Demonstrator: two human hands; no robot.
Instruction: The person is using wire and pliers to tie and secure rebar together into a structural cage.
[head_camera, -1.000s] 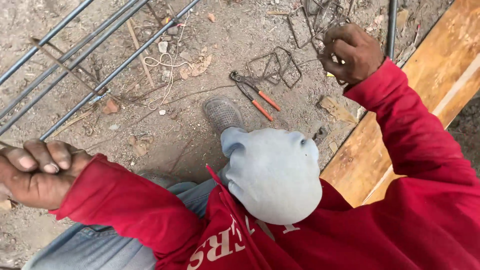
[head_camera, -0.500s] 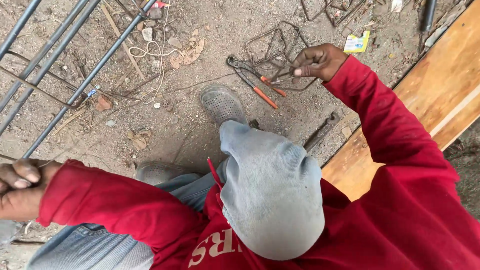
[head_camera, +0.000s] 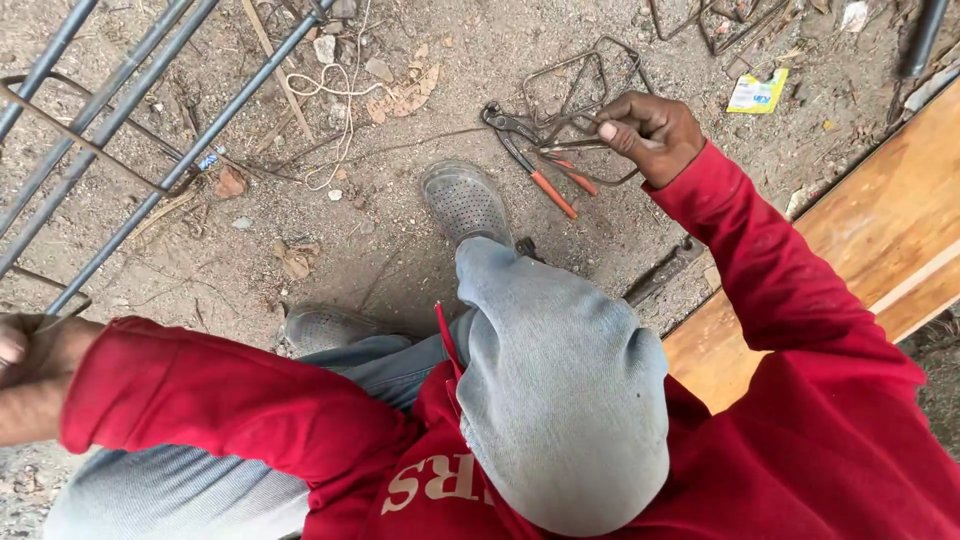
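Both hands show only partly: the left hand (head_camera: 30, 350), cut off at the frame edge, is clenched, its contents unclear. Fingers of the right hand (head_camera: 650, 132) pinch a bent wire stirrup (head_camera: 585, 85) on the dirt, just above the orange-handled pincers (head_camera: 530, 160).

Soft, even daylight falls on the dusty ground; shadows are faint, with only a dim patch under the bent knee below the right hand (head_camera: 648, 130). Focus is sharp, with no glare.

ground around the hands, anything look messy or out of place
Yes: orange-handled pincers lie loose in the dirt beside the right hand, among bent wire stirrups, dry leaves and a yellow wrapper. The left hand grips a rod.
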